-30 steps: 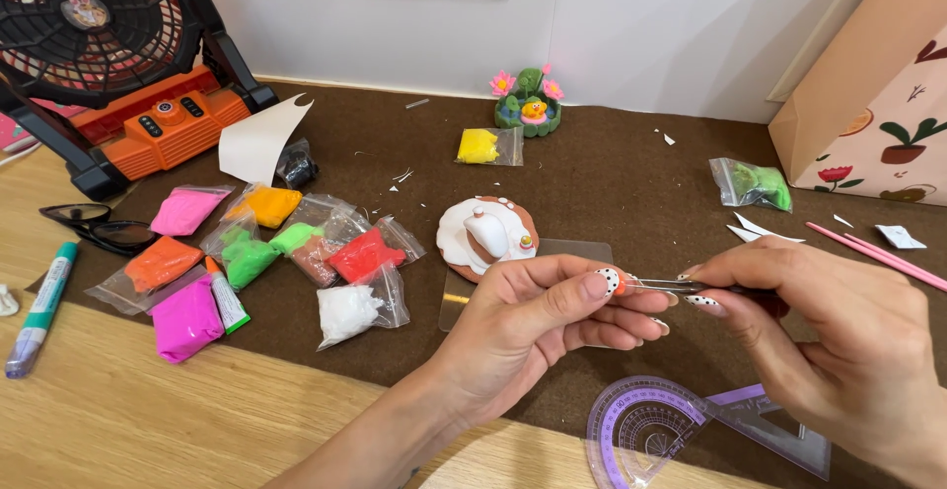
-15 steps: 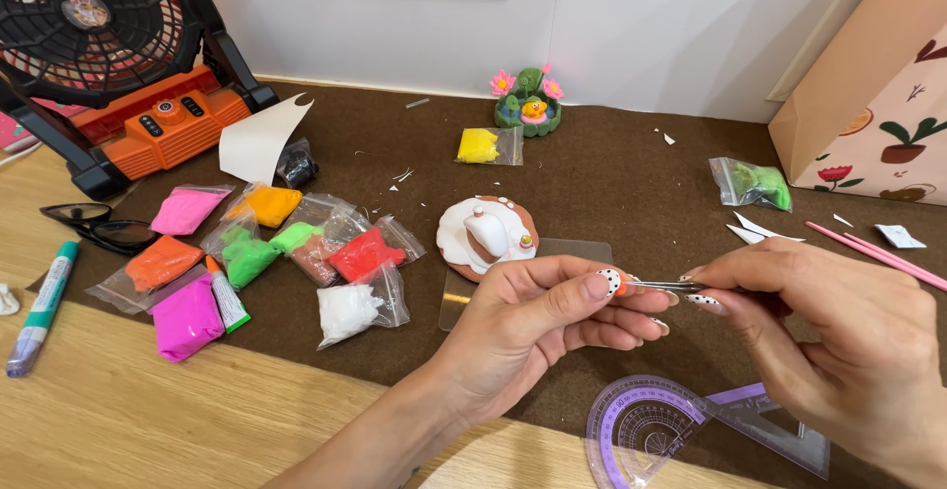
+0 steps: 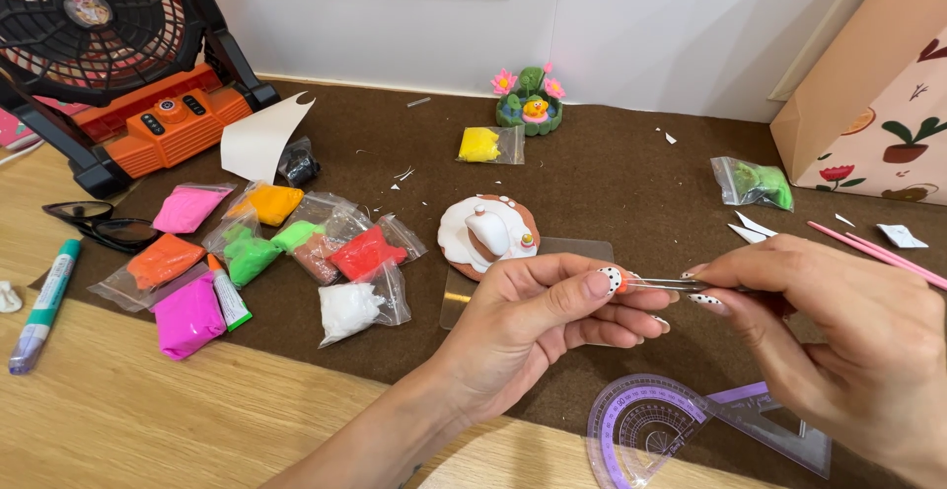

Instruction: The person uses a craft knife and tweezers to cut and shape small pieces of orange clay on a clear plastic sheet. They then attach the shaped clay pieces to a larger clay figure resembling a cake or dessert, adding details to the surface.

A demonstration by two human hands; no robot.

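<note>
Purple protractor [image 3: 646, 430] lies nearest on the wood table [image 3: 118, 420]; above it, the left hand [image 3: 538, 316] pinches a tiny orange bit [image 3: 624, 283] while the right hand [image 3: 838, 341] closes on thin metal tweezers [image 3: 663, 285] touching it. Beyond sit a brown-and-white clay model [image 3: 488, 232] and clay bags [image 3: 360, 252].

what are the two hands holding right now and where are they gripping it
The right hand grips slim metal tweezers near their rear end. Their tips meet the left hand, whose thumb and fingertips pinch something too small to identify.
</note>
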